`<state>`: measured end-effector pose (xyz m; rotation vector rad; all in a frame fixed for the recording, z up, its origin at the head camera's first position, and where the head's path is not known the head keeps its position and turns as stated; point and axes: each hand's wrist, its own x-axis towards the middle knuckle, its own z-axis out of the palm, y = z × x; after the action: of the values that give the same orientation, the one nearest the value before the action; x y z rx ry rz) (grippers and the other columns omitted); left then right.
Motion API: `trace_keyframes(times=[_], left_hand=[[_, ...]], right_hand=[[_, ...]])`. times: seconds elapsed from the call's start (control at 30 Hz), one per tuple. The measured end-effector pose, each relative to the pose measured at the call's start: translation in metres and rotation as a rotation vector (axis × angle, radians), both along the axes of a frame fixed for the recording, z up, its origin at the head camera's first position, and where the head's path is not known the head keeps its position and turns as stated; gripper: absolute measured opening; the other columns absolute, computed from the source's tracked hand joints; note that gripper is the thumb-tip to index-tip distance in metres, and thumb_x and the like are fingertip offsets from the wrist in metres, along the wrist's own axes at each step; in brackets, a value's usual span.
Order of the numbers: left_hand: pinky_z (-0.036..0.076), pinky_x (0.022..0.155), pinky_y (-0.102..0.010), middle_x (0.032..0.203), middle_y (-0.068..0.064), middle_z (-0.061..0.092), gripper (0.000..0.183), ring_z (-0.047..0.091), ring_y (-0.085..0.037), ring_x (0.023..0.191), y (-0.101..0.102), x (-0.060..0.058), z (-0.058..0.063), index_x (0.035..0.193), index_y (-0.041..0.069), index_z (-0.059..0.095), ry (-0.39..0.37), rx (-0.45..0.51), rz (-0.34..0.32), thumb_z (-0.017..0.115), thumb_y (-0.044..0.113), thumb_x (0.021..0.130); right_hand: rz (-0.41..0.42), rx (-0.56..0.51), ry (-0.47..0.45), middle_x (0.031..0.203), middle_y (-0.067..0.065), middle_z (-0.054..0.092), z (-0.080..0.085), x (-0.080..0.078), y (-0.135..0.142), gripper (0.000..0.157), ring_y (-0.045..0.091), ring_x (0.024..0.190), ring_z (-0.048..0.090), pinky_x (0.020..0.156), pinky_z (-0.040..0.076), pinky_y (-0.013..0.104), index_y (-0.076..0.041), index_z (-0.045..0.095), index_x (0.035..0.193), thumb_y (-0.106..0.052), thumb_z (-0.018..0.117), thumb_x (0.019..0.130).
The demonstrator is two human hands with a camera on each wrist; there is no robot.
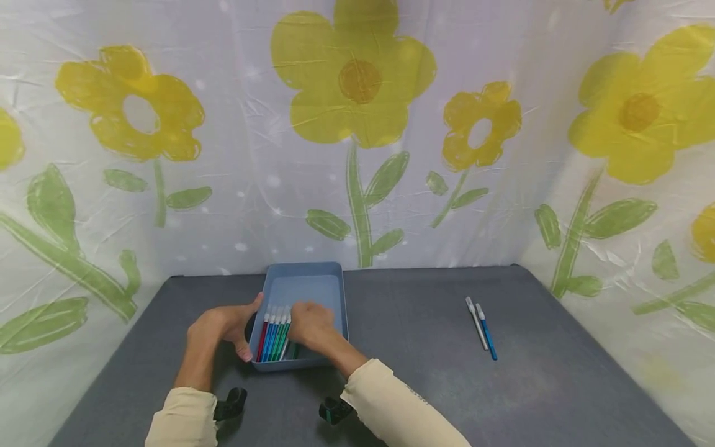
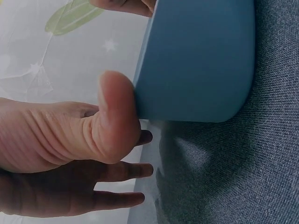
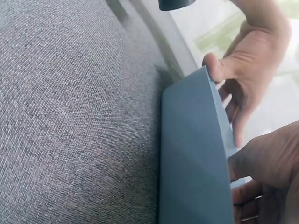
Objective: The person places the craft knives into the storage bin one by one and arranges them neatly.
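Observation:
A shallow blue-grey tray (image 1: 304, 273) stands at the left of the table. Several white-capped felt-tip pens (image 1: 274, 338), red, blue and green, lie side by side in its near left part. My left hand (image 1: 226, 326) is at the tray's left side; its thumb (image 2: 117, 116) touches the near corner, and the other fingers extend loosely apart. Inside the tray, my right hand (image 1: 313, 324) has its fingers curled over the cap end of a dark green felt-tip pen (image 1: 295, 352) at the row's right end. That pen's upper part is hidden under the hand.
Two more pens, one silver-grey (image 1: 477, 324) and one blue (image 1: 487, 332), lie at the right on the dark grey table (image 1: 413, 385). Behind and beside the table hangs a white curtain (image 1: 240, 124) with yellow flowers. Dark wrist-worn devices (image 1: 335, 410) sit below both forearms.

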<state>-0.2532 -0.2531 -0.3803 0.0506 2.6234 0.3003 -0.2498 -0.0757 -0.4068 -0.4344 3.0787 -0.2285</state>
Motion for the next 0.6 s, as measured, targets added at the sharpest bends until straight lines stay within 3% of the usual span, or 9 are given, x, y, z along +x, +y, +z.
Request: trace_keyframes(times=[0.23,0.6], left_hand=[[0.028,0.119,-0.074,0.169,-0.034,0.019,0.149,0.029,-0.057,0.153,0.0004,-0.0013,0.0016,0.168,0.008,-0.002,0.008,0.007,-0.032,0.1,0.03,0.062],[0.029,0.119,-0.073,0.169,-0.034,0.021,0.148,0.031,-0.055,0.152,0.0003,-0.0014,0.0001,0.168,0.008,-0.002,0.009,-0.003,-0.034,0.1,0.031,0.062]], right_hand=[[0.018,0.005,-0.088,0.058,-0.005,0.044,0.0002,0.0005,-0.003,0.032,0.011,0.052,0.04,0.046,0.037,0.028,-0.018,0.055,0.067,-0.021,0.075,0.093],[0.064,-0.016,-0.107,0.06,-0.004,0.042,0.0039,0.0018,0.003,0.031,0.012,0.054,0.038,0.048,0.035,0.028,-0.017,0.055,0.069,-0.017,0.07,0.097]])
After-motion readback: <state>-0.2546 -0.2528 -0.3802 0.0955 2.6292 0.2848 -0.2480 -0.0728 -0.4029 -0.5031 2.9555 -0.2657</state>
